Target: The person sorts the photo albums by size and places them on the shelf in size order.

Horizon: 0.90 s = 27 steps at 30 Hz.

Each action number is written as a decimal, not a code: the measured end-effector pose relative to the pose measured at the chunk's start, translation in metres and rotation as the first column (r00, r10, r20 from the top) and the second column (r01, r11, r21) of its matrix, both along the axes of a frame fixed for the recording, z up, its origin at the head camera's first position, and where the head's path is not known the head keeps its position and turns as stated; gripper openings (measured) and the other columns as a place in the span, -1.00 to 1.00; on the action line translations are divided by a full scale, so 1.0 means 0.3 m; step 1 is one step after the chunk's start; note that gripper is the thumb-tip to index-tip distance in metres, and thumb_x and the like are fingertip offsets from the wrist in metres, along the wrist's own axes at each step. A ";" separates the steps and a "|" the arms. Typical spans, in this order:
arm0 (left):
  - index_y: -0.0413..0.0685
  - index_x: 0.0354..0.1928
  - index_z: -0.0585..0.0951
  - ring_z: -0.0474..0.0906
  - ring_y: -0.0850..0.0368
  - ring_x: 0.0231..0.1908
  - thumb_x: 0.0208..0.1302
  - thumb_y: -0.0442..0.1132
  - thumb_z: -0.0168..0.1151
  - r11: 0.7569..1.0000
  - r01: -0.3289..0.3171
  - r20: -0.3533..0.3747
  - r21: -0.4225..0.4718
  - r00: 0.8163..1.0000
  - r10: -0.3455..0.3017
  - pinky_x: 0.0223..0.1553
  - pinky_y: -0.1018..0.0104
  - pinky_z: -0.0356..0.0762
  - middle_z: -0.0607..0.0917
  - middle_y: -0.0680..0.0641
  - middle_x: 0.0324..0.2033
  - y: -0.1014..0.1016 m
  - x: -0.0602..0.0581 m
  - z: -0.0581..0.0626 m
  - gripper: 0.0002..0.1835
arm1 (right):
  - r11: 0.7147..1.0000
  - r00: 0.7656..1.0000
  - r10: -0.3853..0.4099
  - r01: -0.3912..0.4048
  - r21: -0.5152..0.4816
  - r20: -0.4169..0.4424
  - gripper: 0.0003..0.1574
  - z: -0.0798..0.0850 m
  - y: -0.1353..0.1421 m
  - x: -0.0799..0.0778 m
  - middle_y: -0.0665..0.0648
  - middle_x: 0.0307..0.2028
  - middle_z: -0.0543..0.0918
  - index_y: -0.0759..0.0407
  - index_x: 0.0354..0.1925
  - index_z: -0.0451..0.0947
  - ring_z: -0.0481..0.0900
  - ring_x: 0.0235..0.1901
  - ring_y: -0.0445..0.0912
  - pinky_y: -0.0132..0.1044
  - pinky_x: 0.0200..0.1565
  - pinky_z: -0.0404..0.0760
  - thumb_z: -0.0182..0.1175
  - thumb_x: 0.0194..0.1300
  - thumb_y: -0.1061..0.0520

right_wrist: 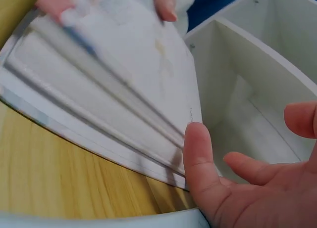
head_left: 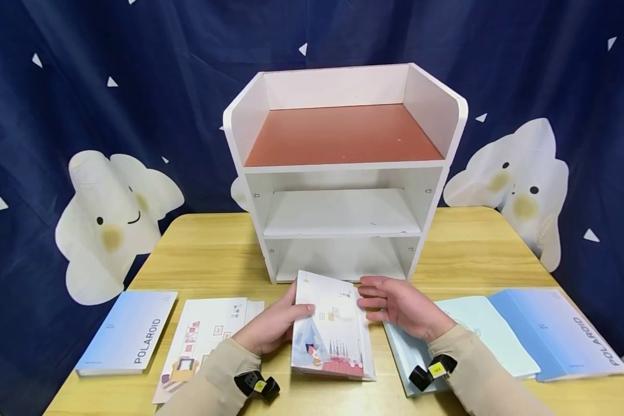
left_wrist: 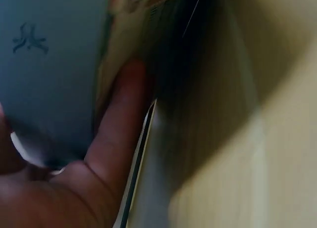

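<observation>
My left hand [head_left: 275, 323] pinches the illustrated book [head_left: 329, 332], lower centre of the frame.
My thumb lies on its cover; my right hand [head_left: 405, 306] is spread at the book's right edge, and I cannot tell if it touches. Behind, at centre, the white shelf unit [head_left: 343, 211] stands on the wooden desk [head_left: 208, 248]. 2 books lie lower left: a blue POLAROID book [head_left: 127, 332] and a drawing-covered book [head_left: 208, 320].

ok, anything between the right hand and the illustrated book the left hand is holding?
Nothing visible. The right hand is right by the right edge of the illustrated book, no other item between; can't tell if they touch. The left hand grips the opposite side.
</observation>
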<state>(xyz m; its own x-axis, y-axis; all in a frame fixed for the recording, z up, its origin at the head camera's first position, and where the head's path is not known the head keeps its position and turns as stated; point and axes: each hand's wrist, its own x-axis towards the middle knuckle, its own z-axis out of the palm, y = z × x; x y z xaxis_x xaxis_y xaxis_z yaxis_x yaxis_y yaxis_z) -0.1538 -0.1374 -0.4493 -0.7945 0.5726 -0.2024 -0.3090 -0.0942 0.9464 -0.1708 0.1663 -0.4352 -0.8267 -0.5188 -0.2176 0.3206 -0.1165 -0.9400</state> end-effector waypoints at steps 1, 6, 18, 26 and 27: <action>0.23 0.61 -0.13 0.69 -0.19 -0.06 0.47 -0.28 0.09 1.000 -0.006 -0.004 0.001 1.000 0.006 -0.06 -0.10 0.67 0.64 -0.33 0.09 0.001 0.001 -0.001 -0.15 | 1.000 1.000 -0.003 0.003 0.009 -0.006 -0.23 0.001 -0.004 0.001 0.51 0.35 0.30 0.50 0.50 -0.01 0.48 0.21 0.20 -0.06 0.10 0.63 -0.11 0.59 0.04; -0.04 0.51 0.07 0.69 -0.11 -0.07 0.44 -0.31 0.06 0.998 -0.063 -0.002 -0.005 0.998 0.063 -0.04 0.01 0.68 0.65 -0.28 0.06 -0.010 0.003 -0.006 -0.32 | 0.993 0.993 -0.067 0.076 0.094 -0.092 -0.26 0.004 -0.027 0.009 0.46 0.40 0.27 0.48 0.48 0.07 0.40 0.29 0.20 -0.05 0.14 0.60 -0.05 0.55 0.09; -0.32 0.34 0.20 0.71 0.02 -0.13 0.49 -0.20 0.03 0.979 -0.178 0.062 0.101 0.983 0.172 -0.05 0.14 0.69 0.71 -0.18 -0.09 -0.021 0.013 0.008 -0.48 | 0.994 1.000 0.011 -0.010 -0.106 0.006 -0.26 -0.007 -0.071 0.057 0.27 0.06 0.67 0.42 0.49 0.03 0.71 -0.07 0.00 -0.10 -0.03 0.70 0.00 0.54 0.12; -0.27 0.30 0.29 0.70 0.05 -0.12 0.53 -0.11 0.02 0.985 -0.113 0.056 0.129 0.993 0.107 -0.05 0.18 0.69 0.71 -0.12 -0.08 -0.034 0.016 0.019 -0.53 | 0.961 0.981 0.194 -0.187 -0.206 0.014 -0.51 0.012 -0.117 0.125 0.26 0.04 0.70 0.35 0.35 0.32 0.71 -0.01 0.07 -0.02 0.00 0.69 -0.02 0.58 0.15; -0.27 0.31 0.27 0.71 0.04 -0.12 0.53 -0.10 0.03 0.986 -0.105 0.056 0.126 0.994 0.098 -0.06 0.17 0.69 0.71 -0.12 -0.08 -0.035 0.018 0.022 -0.51 | 0.958 0.979 0.204 -0.198 -0.207 0.005 -0.51 0.014 -0.121 0.130 0.26 0.05 0.70 0.35 0.34 0.33 0.71 -0.01 0.07 -0.02 -0.01 0.69 -0.01 0.58 0.15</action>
